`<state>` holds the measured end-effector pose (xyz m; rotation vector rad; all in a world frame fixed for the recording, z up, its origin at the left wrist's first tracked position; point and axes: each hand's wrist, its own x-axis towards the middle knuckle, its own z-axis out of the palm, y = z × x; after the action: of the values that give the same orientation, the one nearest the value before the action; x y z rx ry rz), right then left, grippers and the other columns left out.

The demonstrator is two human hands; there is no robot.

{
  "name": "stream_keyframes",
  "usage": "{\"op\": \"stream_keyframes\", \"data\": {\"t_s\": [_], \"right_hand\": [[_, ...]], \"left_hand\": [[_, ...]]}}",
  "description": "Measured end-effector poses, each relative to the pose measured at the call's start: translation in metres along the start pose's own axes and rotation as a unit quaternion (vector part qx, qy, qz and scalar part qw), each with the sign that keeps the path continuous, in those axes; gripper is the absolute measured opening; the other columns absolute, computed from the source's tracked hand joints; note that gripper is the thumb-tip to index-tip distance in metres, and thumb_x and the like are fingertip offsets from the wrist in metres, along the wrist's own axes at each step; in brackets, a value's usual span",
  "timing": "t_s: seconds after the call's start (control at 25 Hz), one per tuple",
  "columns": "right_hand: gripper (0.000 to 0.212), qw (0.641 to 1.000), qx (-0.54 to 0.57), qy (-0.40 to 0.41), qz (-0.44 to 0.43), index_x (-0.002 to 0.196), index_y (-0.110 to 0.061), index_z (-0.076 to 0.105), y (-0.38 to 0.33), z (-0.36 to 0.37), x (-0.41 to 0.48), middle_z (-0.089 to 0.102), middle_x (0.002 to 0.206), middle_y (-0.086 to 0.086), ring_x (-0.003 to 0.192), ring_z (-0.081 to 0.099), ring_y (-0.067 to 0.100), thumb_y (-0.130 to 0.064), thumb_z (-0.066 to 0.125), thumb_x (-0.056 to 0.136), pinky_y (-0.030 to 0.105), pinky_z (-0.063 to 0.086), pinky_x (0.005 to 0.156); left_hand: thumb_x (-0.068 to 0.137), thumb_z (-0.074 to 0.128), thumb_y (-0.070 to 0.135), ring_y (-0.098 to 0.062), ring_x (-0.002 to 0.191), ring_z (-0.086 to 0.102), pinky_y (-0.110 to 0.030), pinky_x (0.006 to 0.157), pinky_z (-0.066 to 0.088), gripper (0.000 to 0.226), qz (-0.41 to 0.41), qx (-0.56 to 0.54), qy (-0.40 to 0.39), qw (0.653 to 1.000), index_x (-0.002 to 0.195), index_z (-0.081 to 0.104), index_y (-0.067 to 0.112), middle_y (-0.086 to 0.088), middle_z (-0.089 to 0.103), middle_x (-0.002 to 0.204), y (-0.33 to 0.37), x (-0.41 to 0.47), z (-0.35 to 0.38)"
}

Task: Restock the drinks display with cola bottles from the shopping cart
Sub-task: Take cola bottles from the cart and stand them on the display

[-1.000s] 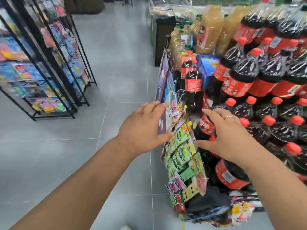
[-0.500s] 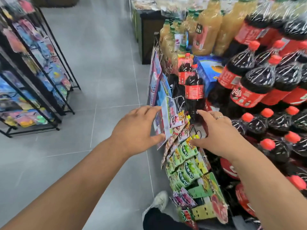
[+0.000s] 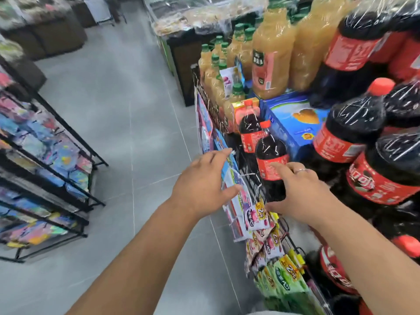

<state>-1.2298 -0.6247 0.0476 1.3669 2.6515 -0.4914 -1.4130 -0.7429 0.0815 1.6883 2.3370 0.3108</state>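
- While both arms are stretched forward over the grey floor (image 3: 118, 114), the left hand (image 3: 204, 180) is held open with the fingers spread, just beside the snack packets (image 3: 256, 214) that are hung on a wire rack (image 3: 213, 108).
- The right hand (image 3: 300, 192) is also opened, with straight fingers and the thumb apart, and it is placed at the near side of a small cola bottle (image 3: 271, 155); whether the bottle is really touched cannot be told.
- This cola bottle is stood upright behind the wire rack, and a second small cola bottle (image 3: 248, 128) is seen just behind it.
- Large cola bottles (image 3: 354, 128), wrapped in clear film, are stacked to the right, near a blue box (image 3: 293, 119).
- Juice bottles (image 3: 272, 53) are placed farther back.
- Black racks (image 3: 45, 160) with colourful goods are found at the left, well apart.
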Motion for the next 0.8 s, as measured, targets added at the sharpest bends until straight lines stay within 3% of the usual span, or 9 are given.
{"op": "stream_keyframes", "data": {"t_s": [0.24,0.44,0.6,0.68,0.8], "right_hand": [[0.108,0.997,0.029,-0.019,0.070,0.152,-0.036,0.010,0.024,0.009,0.057,0.025,0.151,0.004,0.135,0.034,0.031,-0.061,0.075,0.070,0.046,0.041,0.105],[0.118,0.983,0.114,-0.015,0.146,0.154,-0.037,0.000,0.036,0.027,0.102,0.024,0.149,0.006,0.131,0.040,0.033,-0.057,0.079,0.068,0.045,0.041,0.107],[0.122,0.948,0.232,0.014,0.217,0.155,-0.034,0.001,0.034,0.051,0.133,0.027,0.149,0.010,0.133,0.042,0.032,-0.050,0.082,0.066,0.038,0.037,0.111],[0.123,0.928,0.277,0.029,0.246,0.156,-0.030,0.001,0.031,0.060,0.141,0.029,0.148,0.013,0.137,0.039,0.028,-0.046,0.085,0.067,0.031,0.033,0.111],[0.123,0.895,0.325,0.060,0.299,0.157,-0.028,0.003,0.023,0.075,0.151,0.033,0.147,0.017,0.137,0.037,0.027,-0.040,0.087,0.067,0.027,0.031,0.110]], "left_hand": [[0.092,0.066,0.054,-0.025,0.145,0.035,-0.037,0.114,0.034,0.086,0.041,-0.015,-0.066,0.997,0.160,0.018,0.032,0.000,0.034,0.160,-0.009,0.110,0.013],[0.083,0.081,0.044,-0.020,0.143,0.041,-0.020,0.107,0.028,0.101,0.059,-0.185,-0.137,0.971,0.160,0.019,0.024,-0.008,0.040,0.156,-0.012,0.199,0.046],[0.054,0.084,0.064,-0.015,0.136,0.052,-0.039,0.118,0.037,0.125,0.032,-0.276,-0.213,0.937,0.158,0.022,0.029,0.002,0.051,0.149,-0.020,0.268,0.085],[0.048,0.082,0.068,-0.012,0.128,0.058,-0.041,0.115,0.042,0.112,0.015,-0.301,-0.244,0.922,0.146,0.036,0.037,0.011,0.060,0.139,-0.028,0.289,0.109],[0.058,0.090,0.054,-0.010,0.119,0.063,-0.036,0.111,0.045,0.084,0.049,-0.304,-0.283,0.908,0.130,0.053,0.031,0.012,0.067,0.124,-0.032,0.305,0.122]]}}
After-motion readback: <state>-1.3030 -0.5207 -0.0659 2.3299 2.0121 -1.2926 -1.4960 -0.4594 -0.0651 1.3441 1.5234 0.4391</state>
